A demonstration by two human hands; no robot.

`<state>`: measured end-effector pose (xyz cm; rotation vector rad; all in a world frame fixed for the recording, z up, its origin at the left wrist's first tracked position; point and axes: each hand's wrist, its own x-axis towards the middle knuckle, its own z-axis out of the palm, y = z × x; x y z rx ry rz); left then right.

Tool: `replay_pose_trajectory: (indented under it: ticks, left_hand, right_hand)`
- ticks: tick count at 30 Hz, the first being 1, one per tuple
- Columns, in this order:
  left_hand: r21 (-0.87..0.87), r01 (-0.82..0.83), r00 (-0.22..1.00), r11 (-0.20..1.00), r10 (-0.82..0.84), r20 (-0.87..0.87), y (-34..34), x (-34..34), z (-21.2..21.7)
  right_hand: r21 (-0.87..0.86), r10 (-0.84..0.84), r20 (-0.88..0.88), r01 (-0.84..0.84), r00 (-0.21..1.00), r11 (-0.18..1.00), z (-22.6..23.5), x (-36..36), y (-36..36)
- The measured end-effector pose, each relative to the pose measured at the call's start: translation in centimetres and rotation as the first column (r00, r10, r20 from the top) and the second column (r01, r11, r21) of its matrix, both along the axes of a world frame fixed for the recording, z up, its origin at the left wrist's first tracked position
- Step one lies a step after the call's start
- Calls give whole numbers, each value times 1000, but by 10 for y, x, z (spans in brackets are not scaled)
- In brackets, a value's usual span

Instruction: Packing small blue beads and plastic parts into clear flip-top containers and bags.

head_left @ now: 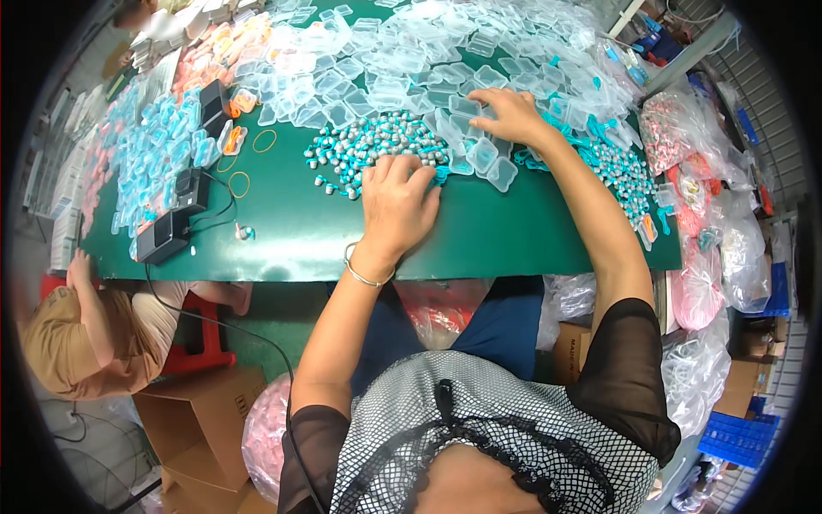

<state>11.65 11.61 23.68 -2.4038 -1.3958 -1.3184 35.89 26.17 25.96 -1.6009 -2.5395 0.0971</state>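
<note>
My left hand (396, 206) rests at the near edge of a heap of teal and silver earphones (351, 141). Its fingers are bent down together into the heap, and whatever they pinch is hidden beneath them. Farther right, my right hand (507, 116) is held over small clear plastic cases (481, 154), thumb and fingers apart, with nothing seen between them. A large spread of such clear cases (360, 56) covers the far part of the green table (514, 231). More teal earphones (612, 163) lie in a pile beyond my right forearm.
Black boxes (163, 237) with a cable and rubber bands (239, 184) lie left of the heap. Blue filled cases (163, 137) and orange ones (218, 56) spread farther left. A person (94, 338) sits at the left. Plastic bags (698, 283) hang at the right.
</note>
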Motion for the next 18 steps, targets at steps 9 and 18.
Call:
replay_pose_trajectory:
  ticks: [9,18]
  left_hand:
    - [-54,-103,991,993,98,-91,-13,6,4]
    - [-141,-175,981,974,184,53,-25,-7,-9]
  right_hand:
    - [290,98,-177,-43,979,956,9,-4,-112]
    - [473,31,-437,201,899,858,-22,10,-153]
